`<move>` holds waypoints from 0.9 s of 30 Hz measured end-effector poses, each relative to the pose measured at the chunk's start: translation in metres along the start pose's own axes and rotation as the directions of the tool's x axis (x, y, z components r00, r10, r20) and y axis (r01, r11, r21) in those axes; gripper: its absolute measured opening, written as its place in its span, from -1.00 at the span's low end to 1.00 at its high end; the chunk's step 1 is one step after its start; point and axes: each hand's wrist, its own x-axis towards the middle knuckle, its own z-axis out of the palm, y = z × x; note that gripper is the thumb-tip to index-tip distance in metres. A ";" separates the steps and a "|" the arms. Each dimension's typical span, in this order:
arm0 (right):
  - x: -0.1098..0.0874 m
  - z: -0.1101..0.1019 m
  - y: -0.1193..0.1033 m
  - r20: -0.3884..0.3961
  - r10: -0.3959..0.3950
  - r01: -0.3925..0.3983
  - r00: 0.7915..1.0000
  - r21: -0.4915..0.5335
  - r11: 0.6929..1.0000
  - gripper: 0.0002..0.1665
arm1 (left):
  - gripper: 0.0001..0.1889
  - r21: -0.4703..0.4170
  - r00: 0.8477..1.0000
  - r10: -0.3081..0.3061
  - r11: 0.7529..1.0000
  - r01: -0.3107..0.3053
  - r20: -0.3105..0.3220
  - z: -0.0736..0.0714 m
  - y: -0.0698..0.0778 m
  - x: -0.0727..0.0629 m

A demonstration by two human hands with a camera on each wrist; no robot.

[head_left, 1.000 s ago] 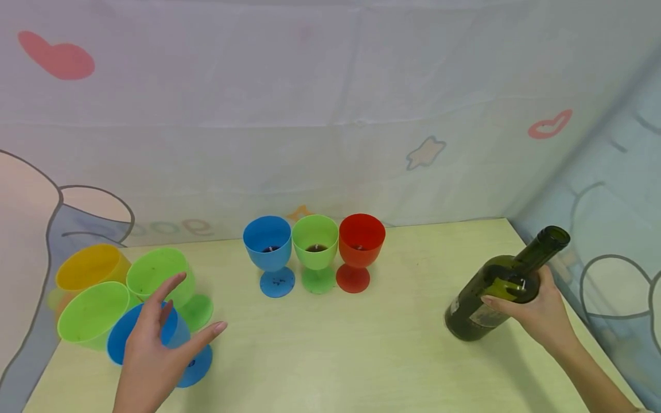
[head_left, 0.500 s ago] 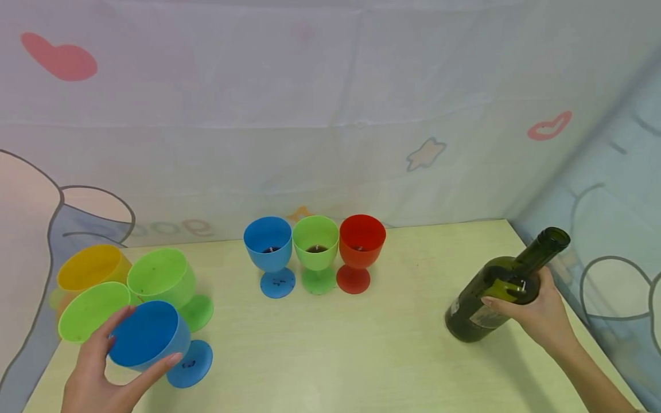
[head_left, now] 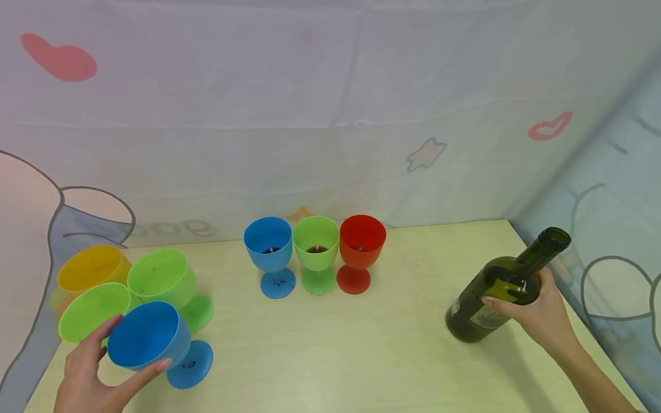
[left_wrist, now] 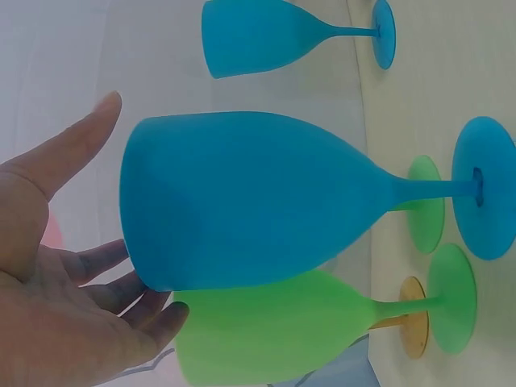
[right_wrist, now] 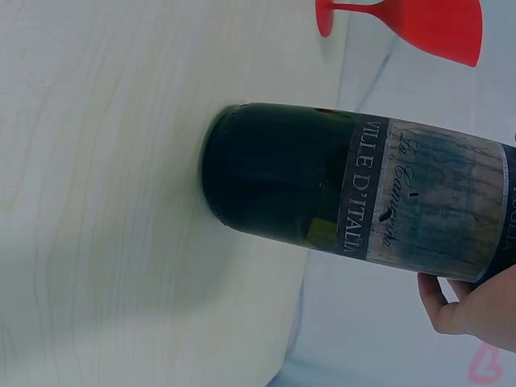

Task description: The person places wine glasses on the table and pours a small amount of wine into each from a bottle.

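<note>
My left hand (head_left: 88, 376) is spread around the bowl of a blue goblet (head_left: 150, 335) at the front left. In the left wrist view, thumb and fingers of the left hand (left_wrist: 72, 314) lie around the rim end of that blue goblet (left_wrist: 258, 201), the thumb standing apart from it. The goblet's foot is on the table. On the right, my right hand (head_left: 542, 321) grips a dark green wine bottle (head_left: 485, 298) by its upper body. The right wrist view shows the labelled wine bottle (right_wrist: 322, 185) with its base at the tabletop.
Two green goblets (head_left: 160, 278) and a yellow goblet (head_left: 93, 269) crowd behind the near blue one. Against the back curtain stand a blue goblet (head_left: 268, 244), a green goblet (head_left: 315, 244) and a red goblet (head_left: 361, 244) in a row, each with dark liquid inside.
My left hand has moved left and down from over the near blue goblet to around its bowl. The right hand and the wine bottle have stayed in place.
</note>
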 end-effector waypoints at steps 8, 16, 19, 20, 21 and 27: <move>-0.001 0.000 -0.002 -0.001 -0.005 0.005 1.000 0.014 1.000 -0.06 | 0.14 0.024 1.000 0.011 1.000 -0.011 0.016 0.000 -0.001 0.004; -0.001 0.000 -0.002 -0.005 -0.014 0.014 1.000 0.017 1.000 -0.07 | 0.09 0.000 0.998 0.062 0.998 -0.062 -0.018 0.002 -0.003 0.003; -0.001 0.000 -0.002 -0.003 -0.015 0.015 1.000 0.017 1.000 -0.06 | 0.08 -0.008 0.996 0.086 0.996 -0.086 -0.023 0.004 -0.004 0.002; -0.001 0.000 -0.002 -0.003 -0.015 0.015 1.000 0.017 1.000 -0.06 | 0.08 -0.007 0.996 0.084 0.996 -0.084 -0.021 0.005 -0.003 0.002; -0.001 0.000 -0.002 -0.002 -0.015 0.015 1.000 0.016 1.000 -0.06 | 0.09 -0.009 0.997 0.077 0.997 -0.077 -0.017 0.006 -0.002 0.002; -0.001 0.000 -0.002 -0.010 -0.019 0.019 1.000 0.014 1.000 -0.06 | 0.12 -0.002 0.999 0.049 0.999 -0.049 -0.005 0.008 0.004 0.002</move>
